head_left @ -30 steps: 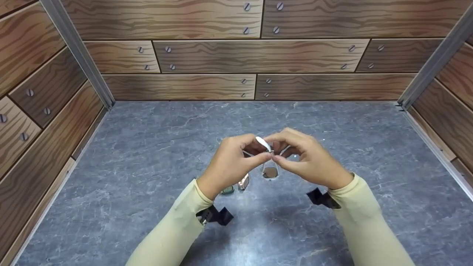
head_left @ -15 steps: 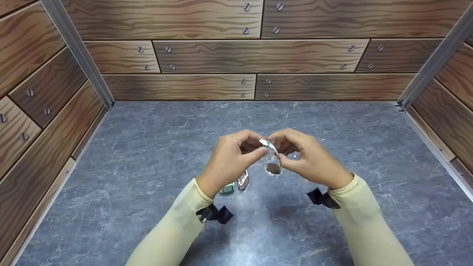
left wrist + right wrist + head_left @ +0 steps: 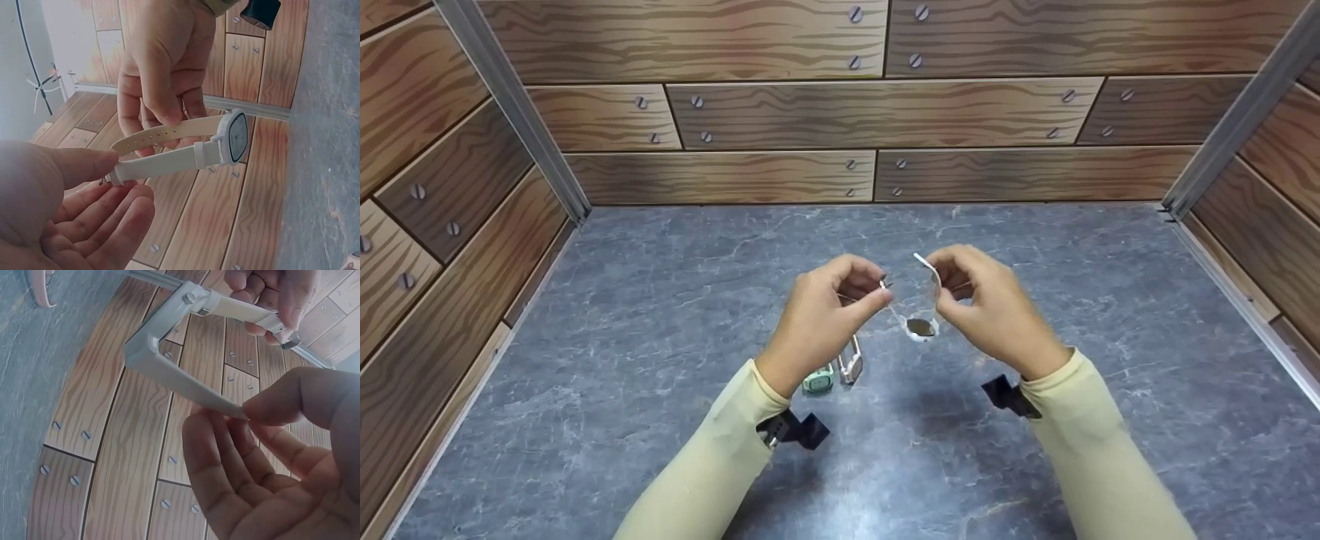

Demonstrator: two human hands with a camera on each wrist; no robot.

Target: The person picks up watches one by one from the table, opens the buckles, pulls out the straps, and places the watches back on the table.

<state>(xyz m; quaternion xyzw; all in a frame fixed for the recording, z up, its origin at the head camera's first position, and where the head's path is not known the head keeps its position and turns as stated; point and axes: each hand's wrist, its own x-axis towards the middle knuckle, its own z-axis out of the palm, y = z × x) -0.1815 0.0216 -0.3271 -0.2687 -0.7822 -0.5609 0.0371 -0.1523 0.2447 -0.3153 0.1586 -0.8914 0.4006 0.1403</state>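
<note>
A white wristwatch [image 3: 921, 328] hangs above the table between both hands, its squarish case lowest in the head view. My left hand [image 3: 829, 315] pinches the buckle end of its strap between thumb and fingers; the buckle [image 3: 105, 180] pokes out at the fingertips in the left wrist view. On the other side, my right hand [image 3: 979, 307] pinches the strap half with the holes [image 3: 163, 135], whose free tip sticks up past the fingers. The two strap ends are apart, so the band is unfastened. In the right wrist view the case [image 3: 163, 320] is seen edge-on.
On the grey marbled table [image 3: 697, 300], a green watch [image 3: 817, 380] and a pinkish watch [image 3: 851, 367] lie side by side near my left wrist. Wood-patterned panels [image 3: 870, 112] wall in the back and both sides.
The hands have drawn apart, pulling the white wristwatch's strap ends away from each other. The right hand has gone up and right, and the free strap tip now stands up beside it.
</note>
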